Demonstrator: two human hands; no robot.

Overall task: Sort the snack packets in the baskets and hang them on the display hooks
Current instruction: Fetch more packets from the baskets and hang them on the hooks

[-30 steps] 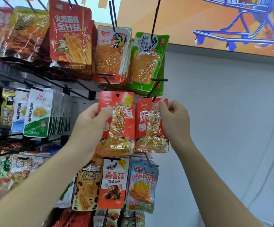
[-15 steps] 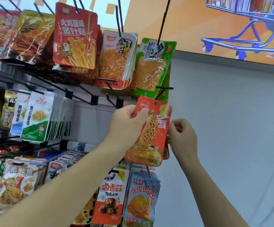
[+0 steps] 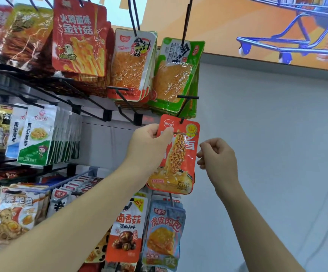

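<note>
A red snack packet (image 3: pixel 179 154) with a noodle picture hangs by its top hole from a black display hook (image 3: pixel 184 107) at the right end of the middle row. My left hand (image 3: pixel 149 148) pinches the packet's upper left corner with thumb in front. The edge of a second, similar packet shows just behind it at the lower right. My right hand (image 3: pixel 216 158) sits just right of the packet's edge, fingers curled, with nothing seen in them.
Above hang rows of packets, a green one (image 3: pixel 177 75) and a white-orange one (image 3: pixel 131 65). Below hang a mushroom packet (image 3: pixel 126 230) and a blue packet (image 3: pixel 164 236). More packets fill hooks to the left. A grey wall (image 3: pixel 267 134) lies to the right.
My left hand carried its red packet rightward, in front of the other red packet, and onto the right-end hook. My right hand let go of its packet and drew back to the right.
</note>
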